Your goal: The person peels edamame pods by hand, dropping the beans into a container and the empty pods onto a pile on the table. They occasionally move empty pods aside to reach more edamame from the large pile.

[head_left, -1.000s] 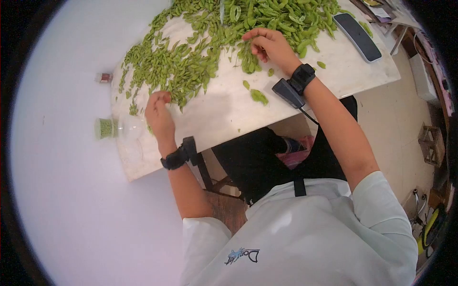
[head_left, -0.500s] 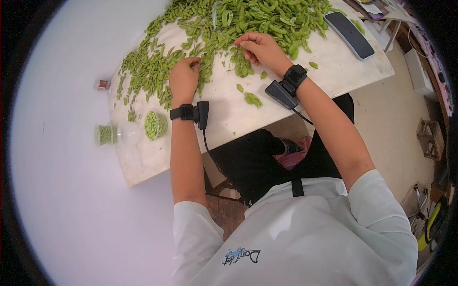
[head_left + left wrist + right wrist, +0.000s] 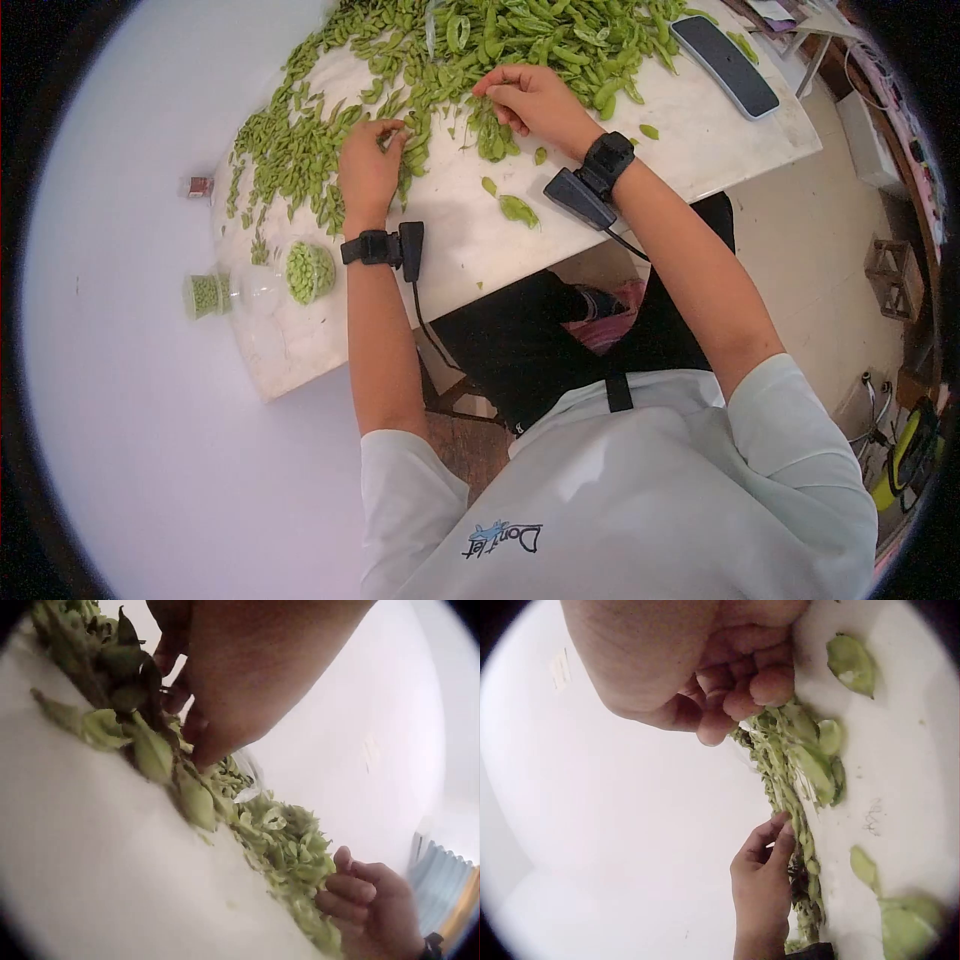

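Green soybean pods point(image 3: 330, 165) lie in a broad heap across the table's far side. My left hand point(image 3: 368, 175) is at the near edge of the heap, its thumb and index finger pinching at a pod point(image 3: 196, 801) among others. In the right wrist view, the tips of this thumb and finger come close together over the pods. To the right, my right hand point(image 3: 540, 105) hovers beside a small clump of pods point(image 3: 493, 140), fingers loosely curled with nothing showing between them. A clear cup of shelled green beans point(image 3: 310, 272) stands left of my left forearm.
A phone point(image 3: 725, 65) lies at the right of the table point(image 3: 450, 240). Opened pods point(image 3: 518, 210) lie near the front edge. Another clear container with green beans point(image 3: 207, 296) and a small red-labelled item point(image 3: 198, 187) are at the left edge, beside a white wall point(image 3: 110, 300).
My left hand has moved from the left, near the bean cup, up and right to the pods, uncovering the cup. My right hand stays by the same clump. The view has shifted slightly.
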### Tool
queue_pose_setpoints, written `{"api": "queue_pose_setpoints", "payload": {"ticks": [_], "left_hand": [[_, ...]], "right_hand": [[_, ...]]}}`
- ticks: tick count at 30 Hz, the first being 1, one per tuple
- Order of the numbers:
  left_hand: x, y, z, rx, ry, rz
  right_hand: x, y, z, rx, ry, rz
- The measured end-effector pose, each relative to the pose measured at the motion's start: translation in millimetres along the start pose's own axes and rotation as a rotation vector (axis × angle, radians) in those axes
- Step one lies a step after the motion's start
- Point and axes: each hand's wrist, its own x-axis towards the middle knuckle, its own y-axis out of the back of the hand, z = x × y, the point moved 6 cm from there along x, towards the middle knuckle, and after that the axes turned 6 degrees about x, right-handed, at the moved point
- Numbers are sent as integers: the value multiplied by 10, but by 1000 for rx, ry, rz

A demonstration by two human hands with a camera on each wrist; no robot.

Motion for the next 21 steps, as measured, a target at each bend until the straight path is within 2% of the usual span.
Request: {"api": "queue_pose_setpoints", "payload": {"ticks": [3, 7, 10, 13, 16, 17, 21], "left_hand": [[14, 205, 60, -230, 199, 94], [97, 99, 235, -1006, 232, 91], [138, -100, 445, -1244, 216, 3], [152, -248, 599, -1230, 144, -29], [91, -309, 611, -1063, 122, -24], [-19, -344, 611, -1082, 129, -44], [43, -349, 581, -1135, 90, -94]], "right_hand": [[-7, 0, 7, 23, -48, 25], [9, -27, 11, 23, -24, 8], [-9, -31, -22, 63, -53, -4], [-17, -37, 27, 168, -84, -40], [16, -55, 20, -8, 67, -79], [28, -55, 46, -74, 52, -70], [21, -102, 17, -3, 61, -167]]}}
